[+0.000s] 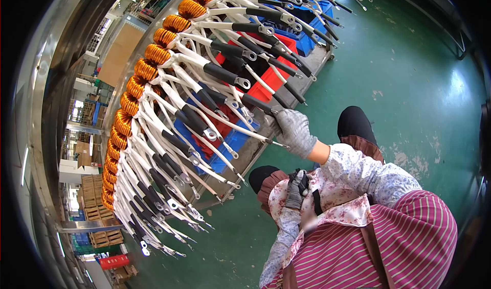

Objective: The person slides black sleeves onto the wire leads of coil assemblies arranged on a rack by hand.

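My right hand (295, 131), in a grey glove, reaches out to the hanging leads. Its fingers are closed around the lug end of a white cable with a black sleeve (255, 104). My left hand (295, 191), also gloved in grey, is held close to my body. Its fingers are closed on small black pieces (299, 177) whose kind I cannot make out. Beyond my hands runs a long row of orange copper-wound coils (147, 69). White leads fan out from them, many with black sleeves and ring lugs (242, 82) at their ends.
Under the leads stand a red bin (263, 90), a nearer blue bin (225, 153) and a farther blue bin (305, 43) on a grey cart (307, 82). Wooden pallets (94, 197) stand behind the metal frame. The green floor (409, 84) lies to the right.
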Available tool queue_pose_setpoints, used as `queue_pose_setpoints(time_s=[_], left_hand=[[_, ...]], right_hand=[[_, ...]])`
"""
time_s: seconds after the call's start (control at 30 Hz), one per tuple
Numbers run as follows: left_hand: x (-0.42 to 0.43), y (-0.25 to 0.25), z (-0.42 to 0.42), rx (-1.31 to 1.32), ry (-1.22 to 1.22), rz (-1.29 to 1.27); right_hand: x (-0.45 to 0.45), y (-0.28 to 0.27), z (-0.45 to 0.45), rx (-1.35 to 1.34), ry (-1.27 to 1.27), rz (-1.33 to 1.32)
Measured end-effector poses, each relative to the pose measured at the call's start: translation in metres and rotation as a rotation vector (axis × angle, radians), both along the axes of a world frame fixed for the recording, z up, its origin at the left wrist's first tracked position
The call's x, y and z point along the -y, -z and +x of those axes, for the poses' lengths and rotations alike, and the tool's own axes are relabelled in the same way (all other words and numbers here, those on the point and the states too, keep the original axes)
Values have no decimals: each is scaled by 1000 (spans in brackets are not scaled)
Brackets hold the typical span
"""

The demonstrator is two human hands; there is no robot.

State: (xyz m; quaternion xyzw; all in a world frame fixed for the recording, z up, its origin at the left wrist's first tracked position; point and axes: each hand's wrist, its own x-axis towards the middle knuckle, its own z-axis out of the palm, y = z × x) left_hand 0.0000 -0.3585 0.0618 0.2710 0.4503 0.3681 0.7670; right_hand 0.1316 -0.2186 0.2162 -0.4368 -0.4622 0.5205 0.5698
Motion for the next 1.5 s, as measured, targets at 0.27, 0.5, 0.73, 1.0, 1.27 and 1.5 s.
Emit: queue_pose_setpoints(time_s=[0.27, 0.5, 0.73, 1.0, 1.27, 1.5], left_hand=[[1, 4, -1, 63, -9, -36], [-1, 6, -2, 29, 5, -4], [14, 2, -13, -368, 169, 250], [19, -23, 1, -551, 183, 500], [-8, 8, 3, 192, -158, -168], [-11, 29, -3, 221, -141, -215]], right_hand=[[-24, 14, 4, -1225, -824, -444], [-4, 10, 15, -905, -455, -392], [-24, 25, 3, -1118, -700, -313], [-22, 6, 4, -1251, -614, -410], [-23, 33, 7, -1166, -600, -393], [37, 139, 31, 316, -448, -341]])
